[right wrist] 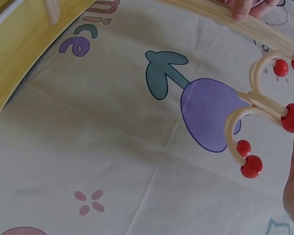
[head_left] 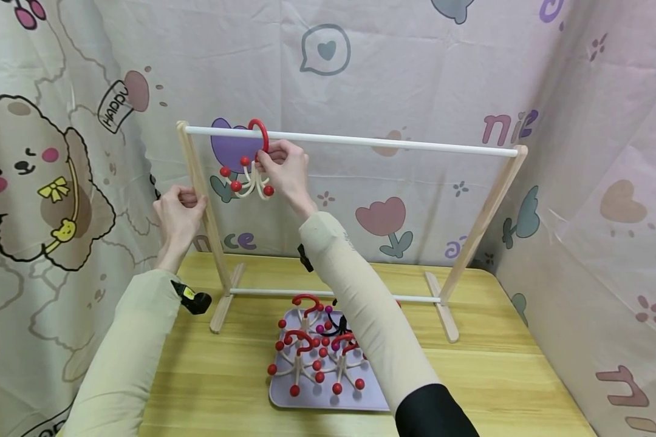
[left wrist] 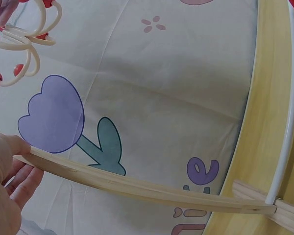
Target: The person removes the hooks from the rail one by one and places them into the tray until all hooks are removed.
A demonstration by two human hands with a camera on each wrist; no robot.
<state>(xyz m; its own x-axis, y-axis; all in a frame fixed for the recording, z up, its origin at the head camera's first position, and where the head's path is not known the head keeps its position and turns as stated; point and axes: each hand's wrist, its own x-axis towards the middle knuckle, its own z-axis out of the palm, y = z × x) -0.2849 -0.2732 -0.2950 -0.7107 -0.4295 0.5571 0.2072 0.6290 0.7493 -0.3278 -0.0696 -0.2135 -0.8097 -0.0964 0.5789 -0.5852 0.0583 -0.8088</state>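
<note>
My right hand (head_left: 287,170) pinches the lower end of the red hook on a hanger (head_left: 254,179) with curved cream prongs tipped in red balls. The hook's bend stands at the white top rod (head_left: 361,140), near its left end, and overlaps it in the head view. In the right wrist view the prongs (right wrist: 255,100) show beside a sliver of that hand. My left hand (head_left: 179,215) grips the left wooden post (head_left: 212,237) of the rack below the top rod. The left wrist view shows thumb and fingers on either side of the post (left wrist: 137,186).
On the wooden table (head_left: 208,388), a pale purple tray (head_left: 284,397) holds several similar red-hooked hangers (head_left: 297,364) and a black one (head_left: 341,326) with purple balls. The rack's lower rod (head_left: 279,292) runs behind the tray. Printed curtains (head_left: 328,91) surround the table.
</note>
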